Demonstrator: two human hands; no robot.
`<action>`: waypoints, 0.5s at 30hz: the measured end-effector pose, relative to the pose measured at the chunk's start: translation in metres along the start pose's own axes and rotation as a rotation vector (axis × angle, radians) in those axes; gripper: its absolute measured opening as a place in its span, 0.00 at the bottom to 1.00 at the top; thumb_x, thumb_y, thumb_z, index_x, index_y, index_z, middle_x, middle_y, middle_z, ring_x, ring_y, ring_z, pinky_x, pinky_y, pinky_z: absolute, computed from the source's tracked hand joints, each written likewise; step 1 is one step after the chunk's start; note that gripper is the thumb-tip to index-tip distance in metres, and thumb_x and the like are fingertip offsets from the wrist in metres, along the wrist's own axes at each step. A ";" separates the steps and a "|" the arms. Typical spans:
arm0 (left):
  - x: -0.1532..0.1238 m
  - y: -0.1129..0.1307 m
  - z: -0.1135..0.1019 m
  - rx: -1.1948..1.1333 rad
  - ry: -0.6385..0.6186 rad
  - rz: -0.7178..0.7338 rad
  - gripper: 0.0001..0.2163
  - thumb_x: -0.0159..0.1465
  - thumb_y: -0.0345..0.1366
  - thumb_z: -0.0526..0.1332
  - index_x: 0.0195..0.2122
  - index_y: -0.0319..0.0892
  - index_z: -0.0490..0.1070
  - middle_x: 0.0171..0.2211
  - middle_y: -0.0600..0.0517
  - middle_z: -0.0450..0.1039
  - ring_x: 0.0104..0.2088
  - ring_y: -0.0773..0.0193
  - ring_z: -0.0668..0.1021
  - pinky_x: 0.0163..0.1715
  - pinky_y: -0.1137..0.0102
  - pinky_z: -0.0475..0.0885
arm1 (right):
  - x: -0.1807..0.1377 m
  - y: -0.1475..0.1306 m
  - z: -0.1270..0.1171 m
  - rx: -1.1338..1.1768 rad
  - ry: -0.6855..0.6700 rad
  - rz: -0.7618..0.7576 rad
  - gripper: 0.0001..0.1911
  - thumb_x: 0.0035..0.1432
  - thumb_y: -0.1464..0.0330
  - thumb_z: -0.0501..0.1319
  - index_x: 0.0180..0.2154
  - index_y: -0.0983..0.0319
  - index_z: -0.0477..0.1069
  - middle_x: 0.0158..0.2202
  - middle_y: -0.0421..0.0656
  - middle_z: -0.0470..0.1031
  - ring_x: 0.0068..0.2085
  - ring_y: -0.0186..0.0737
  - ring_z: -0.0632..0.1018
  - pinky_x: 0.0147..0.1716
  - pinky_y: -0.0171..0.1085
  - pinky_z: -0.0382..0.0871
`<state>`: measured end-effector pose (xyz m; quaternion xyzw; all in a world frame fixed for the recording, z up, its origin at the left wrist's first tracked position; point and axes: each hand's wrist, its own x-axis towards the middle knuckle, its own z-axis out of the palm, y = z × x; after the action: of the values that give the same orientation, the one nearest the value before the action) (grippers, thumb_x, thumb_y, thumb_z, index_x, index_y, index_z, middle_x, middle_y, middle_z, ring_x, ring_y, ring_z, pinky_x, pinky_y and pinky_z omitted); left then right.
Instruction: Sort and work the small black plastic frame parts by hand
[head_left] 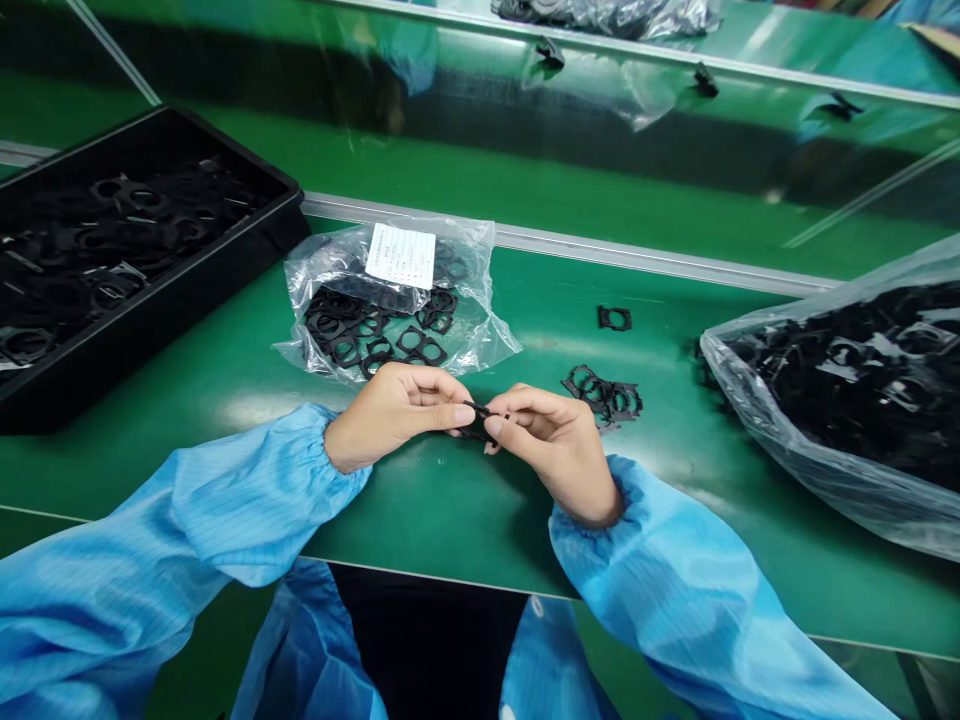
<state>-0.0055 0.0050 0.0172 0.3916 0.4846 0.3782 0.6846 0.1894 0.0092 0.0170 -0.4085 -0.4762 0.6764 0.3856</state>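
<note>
Over the green work surface, my left hand (409, 408) and my right hand (551, 440) come together, pinching a small black plastic part (475, 428) between thumbs and fingers. The fingers cover much of it, so its full shape is hidden. Just beyond the left hand lies a clear plastic bag (472, 335) with a white label (401, 255) and several black ring-shaped frames (345, 350). Beside the right hand is a small pile of black ring-shaped parts (604, 393). Farther back, a single black frame (616, 318) lies flat by itself.
At left stands a black bin (217, 290) full of black parts. A large open clear bag (810, 490) of similar parts sits at right. A metal rail (570, 249) and a glossy upright panel (450, 140) bound the back of the green table (420, 510).
</note>
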 end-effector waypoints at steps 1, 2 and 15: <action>0.000 0.000 0.000 0.015 0.001 0.000 0.13 0.46 0.37 0.79 0.27 0.37 0.79 0.25 0.51 0.79 0.28 0.66 0.79 0.32 0.71 0.77 | 0.000 0.000 0.000 0.003 0.002 0.009 0.19 0.44 0.56 0.80 0.27 0.62 0.79 0.25 0.37 0.74 0.23 0.31 0.76 0.25 0.33 0.73; 0.000 0.000 0.000 0.034 0.003 0.006 0.13 0.46 0.37 0.79 0.27 0.38 0.79 0.25 0.52 0.78 0.28 0.66 0.79 0.31 0.72 0.77 | 0.000 0.001 0.001 0.006 0.003 0.019 0.19 0.43 0.56 0.80 0.27 0.62 0.78 0.24 0.37 0.74 0.23 0.31 0.76 0.25 0.33 0.72; 0.000 -0.001 -0.006 0.102 -0.080 0.032 0.10 0.51 0.37 0.75 0.29 0.38 0.78 0.24 0.52 0.76 0.27 0.67 0.77 0.31 0.73 0.75 | -0.001 0.002 0.004 -0.012 -0.008 0.064 0.19 0.45 0.56 0.79 0.27 0.62 0.76 0.24 0.37 0.72 0.25 0.29 0.70 0.24 0.31 0.67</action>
<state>-0.0109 0.0055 0.0155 0.4483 0.4692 0.3478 0.6766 0.1858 0.0068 0.0159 -0.4232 -0.4686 0.6870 0.3597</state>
